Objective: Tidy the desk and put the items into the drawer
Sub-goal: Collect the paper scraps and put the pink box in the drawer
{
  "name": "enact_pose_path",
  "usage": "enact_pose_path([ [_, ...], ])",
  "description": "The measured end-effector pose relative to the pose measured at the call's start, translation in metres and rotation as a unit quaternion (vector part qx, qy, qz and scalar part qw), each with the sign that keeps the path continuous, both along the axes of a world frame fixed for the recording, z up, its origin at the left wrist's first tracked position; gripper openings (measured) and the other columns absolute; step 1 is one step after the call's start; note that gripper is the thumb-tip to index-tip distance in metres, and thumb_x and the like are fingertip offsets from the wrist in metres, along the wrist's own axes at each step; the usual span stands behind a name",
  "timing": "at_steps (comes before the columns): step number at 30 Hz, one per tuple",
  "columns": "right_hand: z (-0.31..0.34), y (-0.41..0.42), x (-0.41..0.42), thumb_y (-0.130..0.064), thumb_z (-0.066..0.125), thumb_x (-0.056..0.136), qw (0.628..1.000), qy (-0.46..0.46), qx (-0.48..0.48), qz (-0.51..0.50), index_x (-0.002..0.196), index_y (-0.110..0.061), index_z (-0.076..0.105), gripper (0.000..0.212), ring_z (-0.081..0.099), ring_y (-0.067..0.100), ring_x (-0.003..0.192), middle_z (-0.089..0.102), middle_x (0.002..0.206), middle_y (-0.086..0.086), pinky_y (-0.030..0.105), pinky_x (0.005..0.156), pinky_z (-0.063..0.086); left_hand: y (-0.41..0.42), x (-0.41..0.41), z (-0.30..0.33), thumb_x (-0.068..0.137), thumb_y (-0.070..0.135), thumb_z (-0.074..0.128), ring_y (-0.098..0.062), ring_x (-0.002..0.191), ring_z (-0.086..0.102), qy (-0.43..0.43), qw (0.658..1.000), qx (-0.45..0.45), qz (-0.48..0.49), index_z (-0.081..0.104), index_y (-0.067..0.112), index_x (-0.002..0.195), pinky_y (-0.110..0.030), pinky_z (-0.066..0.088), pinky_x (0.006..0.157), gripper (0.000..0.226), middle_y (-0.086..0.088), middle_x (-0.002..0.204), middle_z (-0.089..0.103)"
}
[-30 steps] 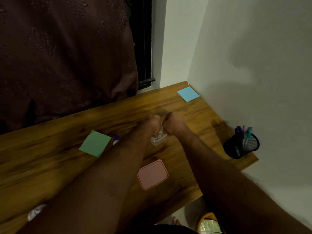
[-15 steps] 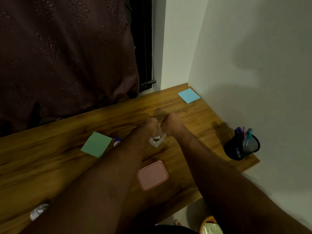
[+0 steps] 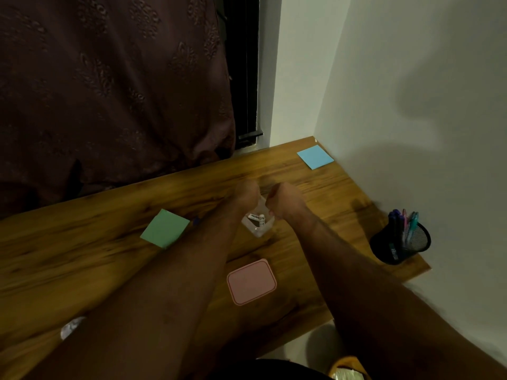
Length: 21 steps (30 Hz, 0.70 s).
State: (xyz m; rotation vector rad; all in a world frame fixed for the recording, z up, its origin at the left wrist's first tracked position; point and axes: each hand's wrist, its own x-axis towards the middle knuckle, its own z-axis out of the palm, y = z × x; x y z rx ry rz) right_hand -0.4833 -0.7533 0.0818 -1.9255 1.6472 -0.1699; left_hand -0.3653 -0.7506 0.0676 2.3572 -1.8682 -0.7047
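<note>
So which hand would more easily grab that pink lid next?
Probably the right hand: the pink lid lies nearer its forearm, on the desk. Both hands, the left hand too, are at the clear box.

A small clear plastic box (image 3: 258, 224) sits open mid-desk, something white and labelled inside. Its pink rounded lid (image 3: 251, 281) lies flat at 6 o'clock; green (image 3: 165, 228) and blue (image 3: 315, 157) sticky-note pads lie at 9 and 1 o'clock.
</note>
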Motion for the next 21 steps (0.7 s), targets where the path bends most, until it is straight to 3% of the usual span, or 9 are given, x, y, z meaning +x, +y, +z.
enact_pose_path([
  [2,0.000,0.002,0.000,-0.013,0.067,0.085,1.000,-0.019,-0.010,-0.003,0.082,-0.014,0.069,0.004,0.068,0.015,0.072,0.071,0.079,0.003,0.029,0.063,0.059,0.007,0.001,0.007,0.092,0.009,0.059,-0.026,0.101,0.065,0.000,0.998,-0.045,0.032,0.072,0.009,0.103,-0.037,0.054,0.085,0.017,-0.010,0.110,0.069],
  [6,0.011,0.013,-0.004,-0.014,0.067,0.087,0.996,-0.085,-0.021,0.026,0.071,-0.023,0.062,0.019,0.064,0.010,0.069,0.067,0.075,-0.003,0.025,0.059,0.054,0.023,0.011,0.004,0.088,0.028,0.060,-0.015,0.094,0.061,0.051,0.980,-0.151,0.117,0.067,0.029,0.093,-0.029,0.047,0.071,0.007,0.007,0.103,0.067],
  [9,0.021,0.033,-0.005,-0.013,0.065,0.088,0.981,-0.092,0.007,0.172,0.071,-0.025,0.065,0.021,0.060,0.004,0.062,0.063,0.071,-0.009,0.015,0.050,0.043,0.040,0.024,-0.008,0.089,0.041,0.055,-0.016,0.093,0.061,0.076,0.966,-0.179,0.172,0.064,0.030,0.097,-0.032,0.050,0.073,0.016,0.005,0.101,0.067],
  [11,0.018,0.052,0.000,-0.013,0.063,0.089,0.954,-0.049,0.048,0.292,0.091,-0.015,0.072,0.009,0.064,0.009,0.073,0.069,0.087,-0.002,0.015,0.058,0.047,0.053,0.030,-0.016,0.091,0.040,0.054,-0.020,0.097,0.062,0.087,0.959,-0.184,0.195,0.065,0.026,0.101,-0.035,0.051,0.078,0.020,0.002,0.104,0.068],
  [15,-0.013,0.086,0.008,-0.024,0.072,0.084,0.885,0.115,0.092,0.442,0.121,-0.012,0.061,0.040,0.057,0.024,0.112,0.059,0.121,0.006,0.033,0.087,0.048,0.080,0.028,-0.028,0.094,0.035,0.054,-0.021,0.095,0.063,0.097,0.940,-0.219,0.242,0.067,0.018,0.106,-0.029,0.046,0.076,0.024,-0.003,0.104,0.070],
  [18,-0.041,0.104,-0.001,-0.043,0.081,0.071,0.861,0.207,0.023,0.465,0.137,-0.019,0.044,0.080,0.040,0.032,0.129,0.041,0.141,0.011,0.047,0.102,0.040,0.097,0.025,-0.037,0.092,0.039,0.054,-0.020,0.087,0.067,0.128,0.925,-0.219,0.283,0.068,0.022,0.103,-0.032,0.053,0.079,0.025,-0.002,0.098,0.072],
  [21,-0.058,0.113,-0.012,-0.055,0.080,0.065,0.846,0.234,-0.065,0.475,0.142,-0.020,0.036,0.095,0.035,0.033,0.131,0.036,0.144,0.013,0.049,0.106,0.034,0.111,0.018,-0.044,0.092,0.041,0.054,-0.020,0.084,0.068,0.146,0.915,-0.206,0.313,0.068,0.021,0.104,-0.036,0.056,0.079,0.027,-0.002,0.094,0.073],
])
